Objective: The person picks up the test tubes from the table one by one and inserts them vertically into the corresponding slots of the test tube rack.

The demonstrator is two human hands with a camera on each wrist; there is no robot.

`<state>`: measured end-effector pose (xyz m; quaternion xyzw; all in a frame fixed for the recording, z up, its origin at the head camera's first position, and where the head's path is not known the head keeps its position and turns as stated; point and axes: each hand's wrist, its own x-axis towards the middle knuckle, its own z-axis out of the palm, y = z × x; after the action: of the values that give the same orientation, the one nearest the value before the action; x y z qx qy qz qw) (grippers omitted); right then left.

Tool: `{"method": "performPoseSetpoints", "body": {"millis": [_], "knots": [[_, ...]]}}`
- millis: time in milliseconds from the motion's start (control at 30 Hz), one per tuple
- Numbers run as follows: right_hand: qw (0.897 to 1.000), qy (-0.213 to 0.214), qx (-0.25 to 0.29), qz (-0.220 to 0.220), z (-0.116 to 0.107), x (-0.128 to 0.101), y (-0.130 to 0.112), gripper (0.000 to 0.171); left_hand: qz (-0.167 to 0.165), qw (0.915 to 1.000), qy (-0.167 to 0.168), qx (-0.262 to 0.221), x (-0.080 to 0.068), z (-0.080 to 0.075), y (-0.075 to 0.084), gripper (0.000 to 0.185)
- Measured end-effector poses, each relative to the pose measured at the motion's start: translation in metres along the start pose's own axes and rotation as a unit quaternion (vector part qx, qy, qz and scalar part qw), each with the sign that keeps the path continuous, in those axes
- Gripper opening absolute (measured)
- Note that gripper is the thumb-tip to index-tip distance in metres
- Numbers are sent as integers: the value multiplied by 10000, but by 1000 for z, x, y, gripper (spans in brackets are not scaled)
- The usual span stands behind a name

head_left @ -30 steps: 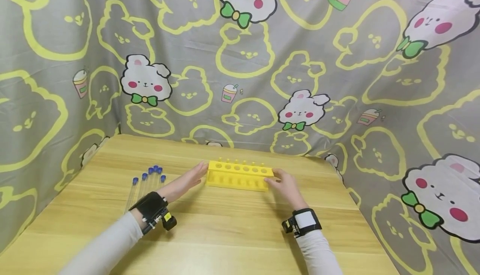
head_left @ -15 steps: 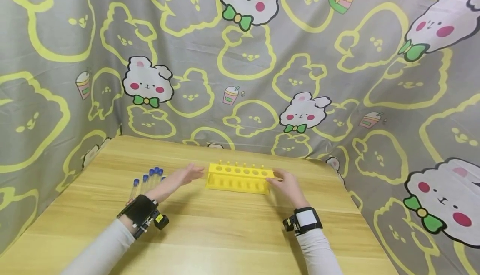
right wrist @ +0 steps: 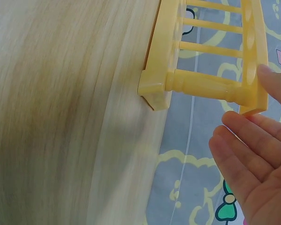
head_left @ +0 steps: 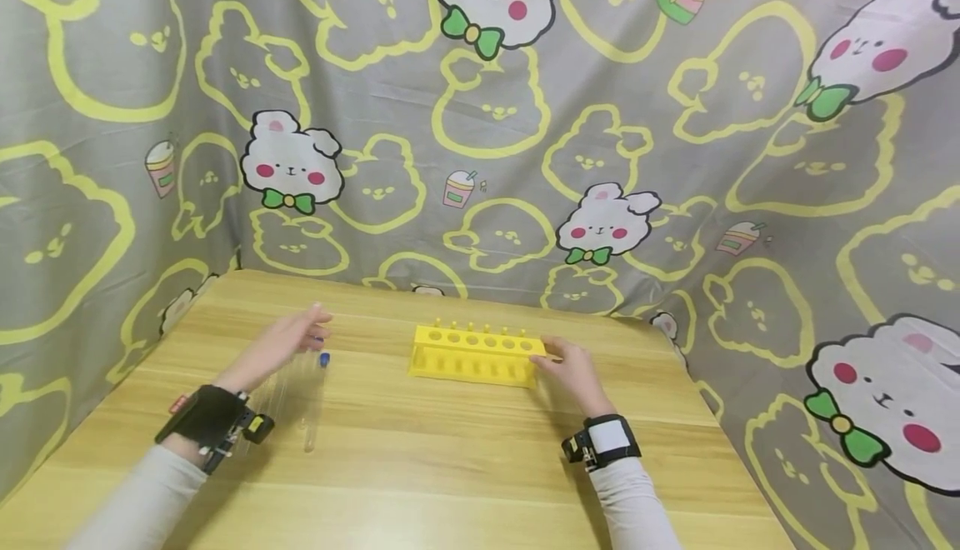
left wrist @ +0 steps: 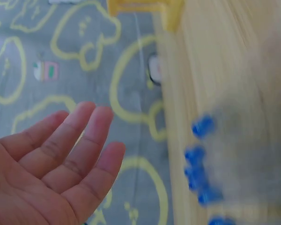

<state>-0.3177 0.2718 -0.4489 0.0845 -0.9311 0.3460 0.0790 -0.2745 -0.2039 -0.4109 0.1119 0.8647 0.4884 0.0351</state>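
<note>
A yellow test tube rack (head_left: 472, 354) with a row of round holes stands on the table in the head view. My right hand (head_left: 573, 371) holds its right end, the thumb at the upper plate and the fingers at the end, as the right wrist view shows. Over at the left, my left hand (head_left: 281, 346) hangs above several clear test tubes with blue caps, its fingers loosely extended and holding nothing. One test tube (head_left: 315, 404) shows whole beside it; the hand and wrist partly hide the others. Blue caps (left wrist: 196, 176) appear blurred in the left wrist view.
The wooden table (head_left: 450, 467) reaches back to a grey patterned curtain (head_left: 390, 100) that encloses it at the back and both sides. Wrist cameras (head_left: 258, 427) are strapped to both forearms.
My left hand has left the rack's left end and moved left to above the test tubes. The right hand stays at the rack, which has hardly moved.
</note>
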Motion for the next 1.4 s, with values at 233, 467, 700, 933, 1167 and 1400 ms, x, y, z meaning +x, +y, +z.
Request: {"method": "performPoseSetpoints", "body": {"millis": [233,467,700,933,1167,1400], "knots": [[10000,5,-71,-12,4,-5,-2,54,-441,9932,232,1049,-17,-27,-26,78],[10000,51,-48,0,4,-5,-1,53,-408,9736,579,2171,-28,-39,-49,44],[9999,100,-27,-110,3,-5,-2,53,-1109,9732,230,2003,-32,-37,-64,25],[9999,124,60,-66,3,-4,-1,55,-1499,9718,18,1820,-31,-31,-70,39],[9999,127,111,-37,2,-4,-2,54,-1664,9713,-80,1699,-28,-28,-74,32],[9998,127,135,37,2,-4,0,55,-1851,9716,-72,1472,-26,-26,-77,27]]}}
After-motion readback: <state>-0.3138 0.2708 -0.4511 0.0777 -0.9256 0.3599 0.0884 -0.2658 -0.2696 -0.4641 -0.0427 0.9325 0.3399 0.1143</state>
